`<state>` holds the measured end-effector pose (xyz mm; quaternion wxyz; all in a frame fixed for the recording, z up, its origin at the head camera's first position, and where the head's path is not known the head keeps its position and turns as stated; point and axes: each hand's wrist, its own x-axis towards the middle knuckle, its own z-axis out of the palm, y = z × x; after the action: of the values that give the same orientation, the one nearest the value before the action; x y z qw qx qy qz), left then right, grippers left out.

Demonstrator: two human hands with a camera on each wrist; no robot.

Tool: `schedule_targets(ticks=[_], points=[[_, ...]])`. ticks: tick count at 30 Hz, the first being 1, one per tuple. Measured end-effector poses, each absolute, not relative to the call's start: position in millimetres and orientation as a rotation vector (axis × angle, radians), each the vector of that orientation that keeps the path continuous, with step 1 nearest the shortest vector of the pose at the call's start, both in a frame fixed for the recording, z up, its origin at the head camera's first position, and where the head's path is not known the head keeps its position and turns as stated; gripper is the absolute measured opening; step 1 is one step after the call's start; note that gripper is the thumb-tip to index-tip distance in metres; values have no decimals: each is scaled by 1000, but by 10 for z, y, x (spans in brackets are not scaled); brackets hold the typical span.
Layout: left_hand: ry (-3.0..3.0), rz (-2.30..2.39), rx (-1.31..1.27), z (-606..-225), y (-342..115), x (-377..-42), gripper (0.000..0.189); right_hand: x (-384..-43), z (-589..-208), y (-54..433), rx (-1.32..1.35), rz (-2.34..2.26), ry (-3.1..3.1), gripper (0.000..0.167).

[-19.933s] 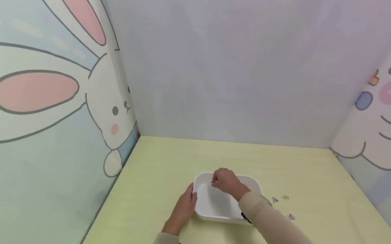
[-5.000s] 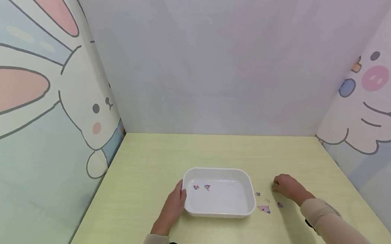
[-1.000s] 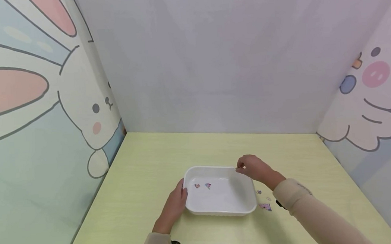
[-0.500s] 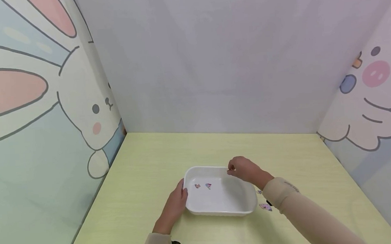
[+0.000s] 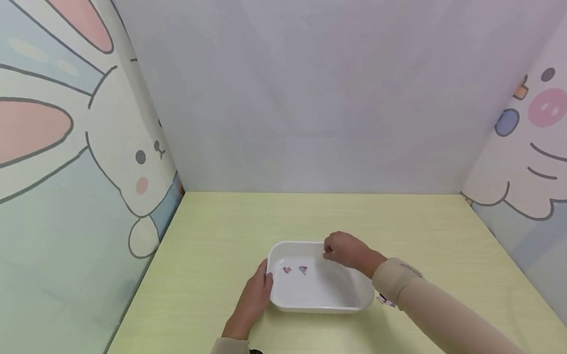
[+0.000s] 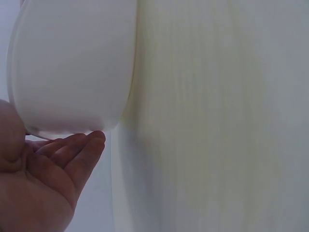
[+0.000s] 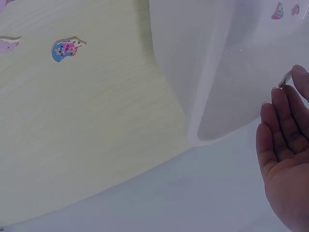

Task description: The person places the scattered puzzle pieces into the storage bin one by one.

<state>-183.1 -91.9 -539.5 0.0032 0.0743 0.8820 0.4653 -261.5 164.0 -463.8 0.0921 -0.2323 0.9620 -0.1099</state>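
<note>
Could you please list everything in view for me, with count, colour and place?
Tray: one, white, on the table
Pieces in the tray: two, multicoloured, lying on its floor
Pieces on the table: at least two, multicoloured, right of the tray
Held piece: one, pale edge, face colour unclear, in the right hand
Table: one, pale yellow-green, under the tray
Back wall: one, pale grey-lilac, behind the table
Side walls: two, pale blue with cartoon animals, left and right
Sleeves: two, beige, on the forearms
Left hand: one, gripping the tray's left side
Right hand: one, above the tray
</note>
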Motion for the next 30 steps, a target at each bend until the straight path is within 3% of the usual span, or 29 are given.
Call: schedule_targets(ticks=[8, 30], points=[[2761, 1465, 240, -5386, -922, -1815, 44, -2609, -4727, 1533, -801, -166, 2855, 20], [2750, 1473, 219, -5393, -933, -1808, 45, -2528, -4875, 1386, -981, 72, 2844, 25]])
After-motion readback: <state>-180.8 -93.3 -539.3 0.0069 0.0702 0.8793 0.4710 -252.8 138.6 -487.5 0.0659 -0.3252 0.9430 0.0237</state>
